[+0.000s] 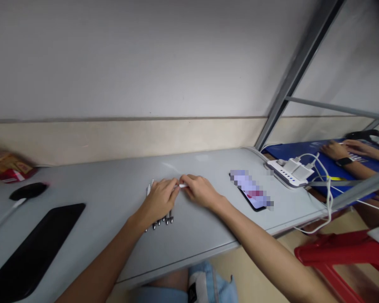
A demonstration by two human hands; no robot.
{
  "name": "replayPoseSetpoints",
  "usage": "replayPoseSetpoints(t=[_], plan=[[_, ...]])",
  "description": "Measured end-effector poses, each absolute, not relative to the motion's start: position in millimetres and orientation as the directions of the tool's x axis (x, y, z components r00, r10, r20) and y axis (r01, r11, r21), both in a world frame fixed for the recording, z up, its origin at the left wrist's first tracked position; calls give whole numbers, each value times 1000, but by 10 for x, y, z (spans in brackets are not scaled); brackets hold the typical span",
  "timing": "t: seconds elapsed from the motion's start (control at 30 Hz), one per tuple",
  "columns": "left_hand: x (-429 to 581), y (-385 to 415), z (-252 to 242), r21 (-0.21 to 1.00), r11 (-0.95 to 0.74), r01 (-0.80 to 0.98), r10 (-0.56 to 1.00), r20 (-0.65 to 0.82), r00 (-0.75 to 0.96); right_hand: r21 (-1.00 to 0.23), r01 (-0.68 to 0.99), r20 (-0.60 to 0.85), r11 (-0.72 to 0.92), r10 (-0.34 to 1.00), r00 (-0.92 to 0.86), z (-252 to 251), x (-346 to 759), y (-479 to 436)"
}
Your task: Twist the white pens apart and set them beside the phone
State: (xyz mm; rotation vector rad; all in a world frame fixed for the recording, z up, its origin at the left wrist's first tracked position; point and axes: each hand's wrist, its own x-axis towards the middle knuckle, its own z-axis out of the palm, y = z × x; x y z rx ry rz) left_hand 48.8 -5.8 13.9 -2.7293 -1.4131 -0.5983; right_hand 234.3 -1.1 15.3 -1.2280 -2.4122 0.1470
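Note:
Just above the desk, both hands meet at a slim white pen, of which only a short piece shows between the fingertips. My left hand is closed, its fingers pinching the pen's left end. At the other end, the thumb and fingers of my right hand are pinched around it. Several pens with silver tips lie side by side beneath my left hand, which covers their middles.
A phone with its screen lit lies to the right, near a white power strip with plugs and cables. On the left are a black mat, a black round pad and a red packet. Another person's hands work beyond the metal frame.

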Motion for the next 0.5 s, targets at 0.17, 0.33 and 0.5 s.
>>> replayPoseSetpoints(t=[0.17, 0.33, 0.5], plan=[[467, -41, 145, 145, -614, 776, 769, 332, 546, -275, 721, 361, 636, 763, -536, 139, 2338, -20], [438, 3, 99, 78, -604, 793, 768, 322, 553, -234, 728, 380, 645, 750, -542, 111, 2304, -1], [451, -2, 85, 61, -598, 800, 771, 320, 551, -234, 737, 364, 634, 760, -538, 104, 2328, 17]])
